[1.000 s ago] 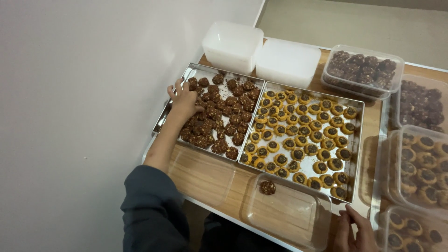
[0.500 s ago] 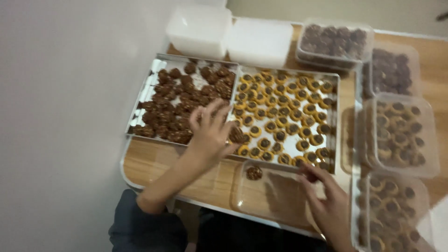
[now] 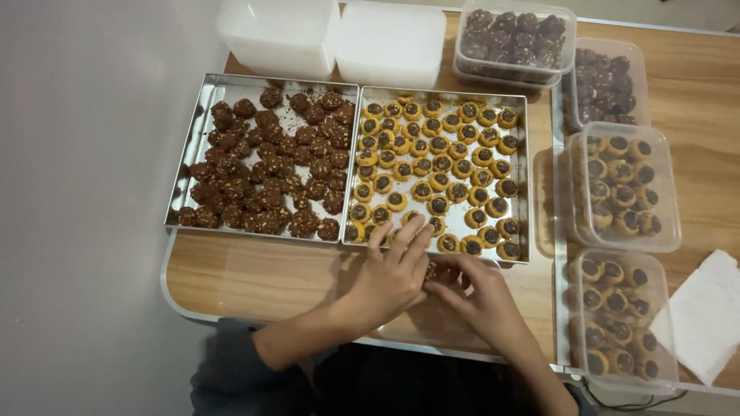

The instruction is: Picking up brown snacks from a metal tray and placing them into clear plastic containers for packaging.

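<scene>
Plastic boxes around the baking trays

Two white square tubs at the top, side by side, touching. Next to them, a clear box of dark cookies, then another clear box of dark ones. Down the right side, two clear boxes of yellow cookies with dark middles. No labels, signs or screens.

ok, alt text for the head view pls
Both hands, left hand and right hand, meet over a clear container at the table's near edge. Behind them: a tray of dark cookies beside a tray of yellow filled cookies.
</scene>
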